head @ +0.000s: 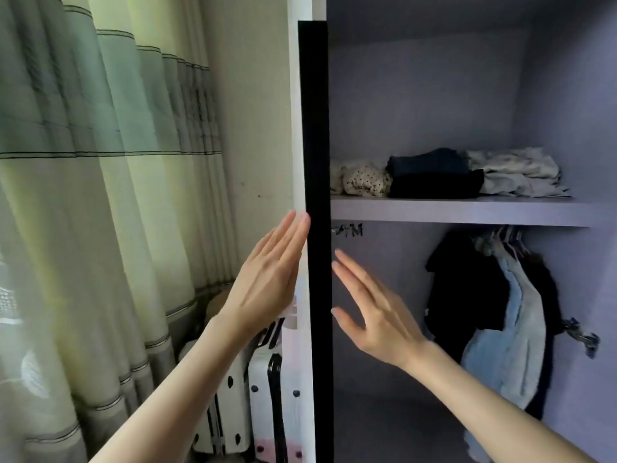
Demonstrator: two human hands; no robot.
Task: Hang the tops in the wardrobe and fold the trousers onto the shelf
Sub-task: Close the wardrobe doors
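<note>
the wardrobe [434, 111] is standing open, its pale lilac interior showing, and its door edge [314, 228], a black vertical strip, is serving as the landmark here. right of the door edge, the shelf [467, 211] is carrying three folded piles: a cream dotted garment [364, 182] nearest the edge, a dark navy pile [434, 177] touching it, and a pale crumpled pile [521, 175] furthest away. below the shelf and well right of the door edge, tops are hanging bunched together: a black top [464, 289] and a light blue fleecy top [507, 342], on hangers [500, 238] that are too blurred to count.

the left hand [270, 279] is lying flat, fingers straight and released, its fingertips touching the left face of the door edge. the right hand [374, 312] is hovering just right of the door edge, fingers straight and spread, grasping nothing.

left of the door edge, a white suitcase with black dots [263, 379] is standing beside green-grey curtains [100, 195].
</note>
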